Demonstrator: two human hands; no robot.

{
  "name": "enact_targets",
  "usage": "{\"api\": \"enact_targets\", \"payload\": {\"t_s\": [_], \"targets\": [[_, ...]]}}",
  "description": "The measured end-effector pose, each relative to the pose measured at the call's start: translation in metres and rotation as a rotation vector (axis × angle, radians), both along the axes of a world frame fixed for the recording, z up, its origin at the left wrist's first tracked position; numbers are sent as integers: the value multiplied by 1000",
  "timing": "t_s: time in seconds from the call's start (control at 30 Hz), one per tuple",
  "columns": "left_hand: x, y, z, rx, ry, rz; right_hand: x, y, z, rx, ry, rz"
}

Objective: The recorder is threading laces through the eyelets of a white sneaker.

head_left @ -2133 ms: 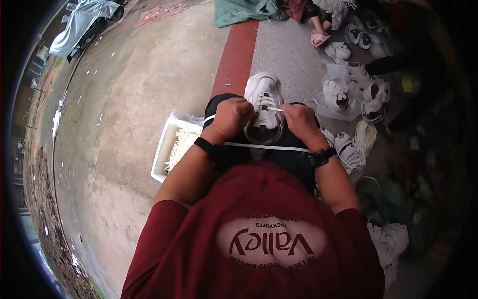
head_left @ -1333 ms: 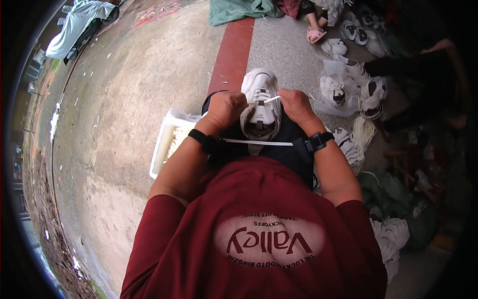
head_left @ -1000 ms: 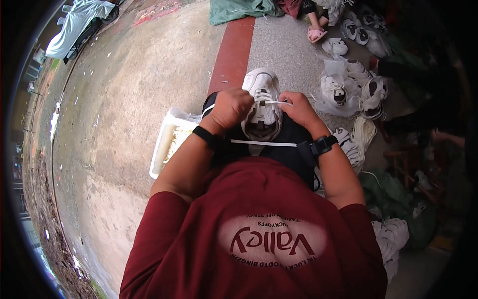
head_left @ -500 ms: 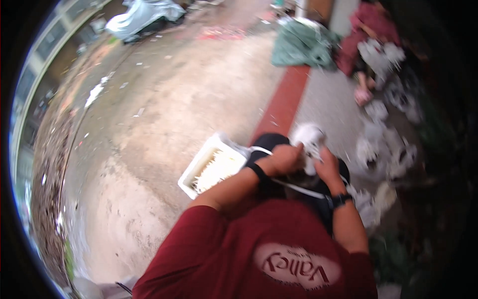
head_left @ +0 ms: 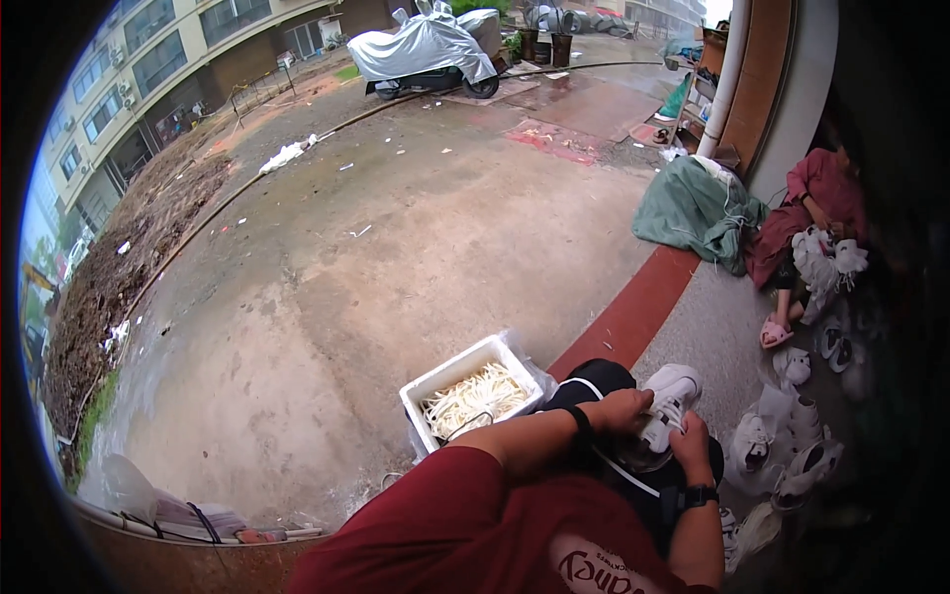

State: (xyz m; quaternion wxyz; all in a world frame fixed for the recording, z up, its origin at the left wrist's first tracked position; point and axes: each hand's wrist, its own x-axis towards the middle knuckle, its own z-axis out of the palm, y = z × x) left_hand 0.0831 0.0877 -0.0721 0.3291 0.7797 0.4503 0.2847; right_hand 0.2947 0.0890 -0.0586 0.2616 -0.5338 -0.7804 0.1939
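A white sneaker [head_left: 673,384] rests on my dark-trousered lap, its toe pointing away from me. Over its lacing, my left hand [head_left: 623,410] is closed in a pinch from the left side. My right hand [head_left: 691,443] pinches at the right side of the lacing, lower down. The bit of lace between the fingers is mostly hidden. A long white shoelace [head_left: 625,473] trails across my lap below the hands. Left of my knee stands a white foam box [head_left: 416,408] holding a heap of cream-white laces [head_left: 480,398], partly behind my left forearm.
Several white shoes [head_left: 757,441] and clear plastic bags lie on the floor to my right. A seated person [head_left: 826,193] in dark red, holding white shoes, is at the far right, beside a green sack [head_left: 693,208]. Further off stands a covered motorbike [head_left: 430,49].
My view has tilted up and turned left, so the box, lap and seated person sit lower or further right in the picture. Both hands stay at the sneaker.
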Motion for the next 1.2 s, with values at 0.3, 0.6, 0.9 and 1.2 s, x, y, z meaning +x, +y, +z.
{"api": "enact_targets", "payload": {"t_s": [0.3,0.6,0.9,1.2], "targets": [[3,-4,9,-24,51,-3,-9,0,14,-46,-107,-27],[4,-16,25,-75,52,61,-17,9,22,5,-123,19],[16,-9,1,10,48,22,11,7,1,93,-169,73],[-11,0,11,26,9,32,-12,-9,19,419,-208,276]]}}
